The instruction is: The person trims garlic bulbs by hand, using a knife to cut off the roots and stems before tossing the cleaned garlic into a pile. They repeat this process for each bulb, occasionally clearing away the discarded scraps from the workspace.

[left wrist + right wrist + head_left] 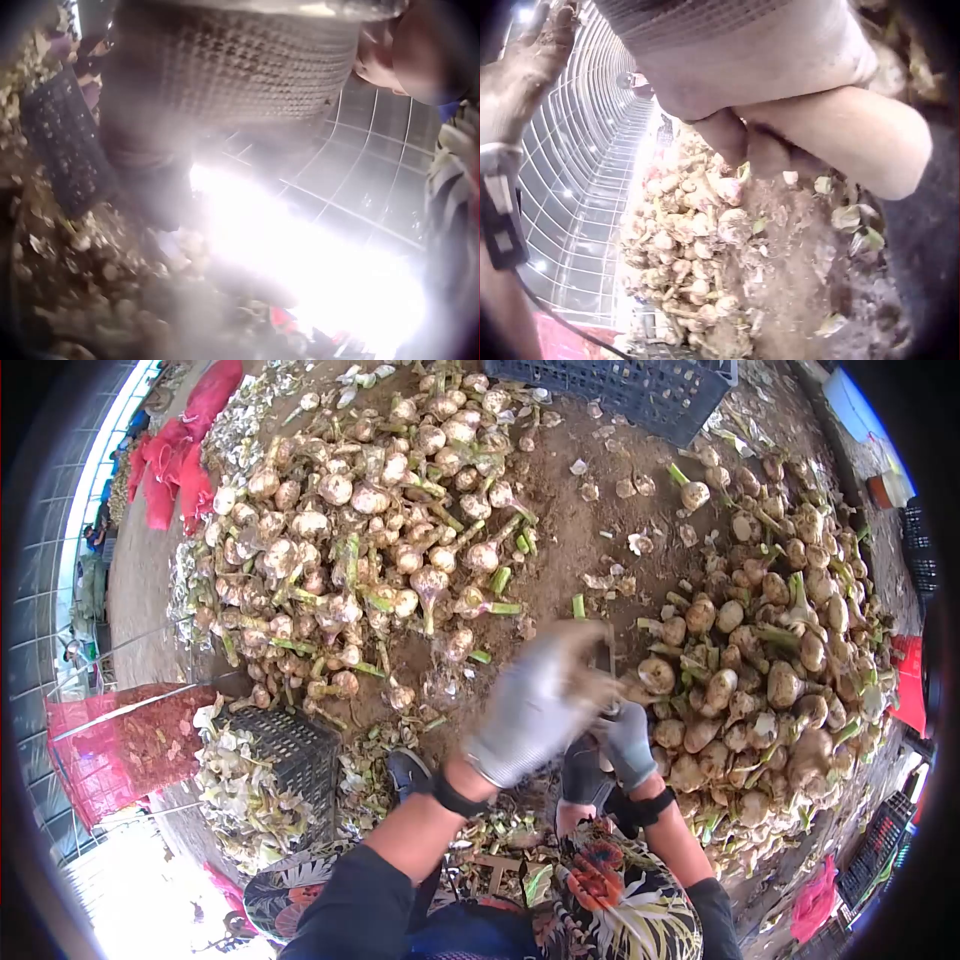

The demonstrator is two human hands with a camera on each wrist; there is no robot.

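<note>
My right hand point(630, 745), in a grey-white glove, is in front of my lap beside the right-hand pile of garlic point(725, 690). Its fingers curl round a smooth pale handle point(870, 139) with a rounded end, and the glove hides the rest of that tool. My gloved left hand point(535, 710) reaches across just left of the right hand, its fingers blurred by motion; I cannot tell whether it holds anything. Beyond it spreads a larger heap of garlic bulbs point(335, 525), many with green stalk stubs.
A black crate point(620, 395) stands at the far side. Another dark crate point(290, 755) at the left borders a heap of pale peelings point(240, 800). Red mesh bags point(175, 470) lie at upper left. Loose skins and stalk bits litter the dirt floor point(570, 530).
</note>
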